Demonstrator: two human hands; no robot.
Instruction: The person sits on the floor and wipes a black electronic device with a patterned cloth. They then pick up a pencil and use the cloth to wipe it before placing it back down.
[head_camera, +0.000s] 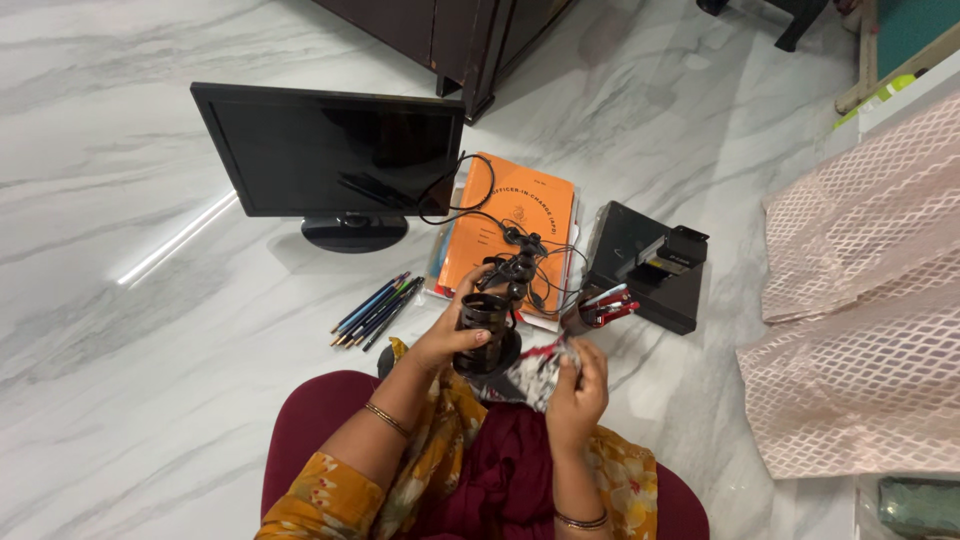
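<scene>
At far left, the black monitor (330, 150) stands upright on its round base on the white marble floor (120, 330), screen dark. Just in front of it and to its right, a loose bunch of pencils and pens (377, 311) lies fanned on the floor, apart from your hands.

Your left hand (455, 335) is closed around a black mesh pen holder (483, 335) — fingers wrapped about its wall, holder raised off the floor and roughly upright, above your lap. Behind it lies an orange booklet (510, 215) on a small stack of papers, with a tangled black cable (520, 262) draped over it and running back toward the monitor.

Your right hand (578, 385) is closed on a crumpled patterned cloth (535, 375) — the cloth touches the lower side of the holder. Just beyond that hand, a cluster of red and white pens (608, 305) sits beside a black desk organiser (648, 265) lying on the floor.

At far right, a pale pink lattice-patterned fabric (860, 300) is spread over the floor, well apart from your hands.
</scene>
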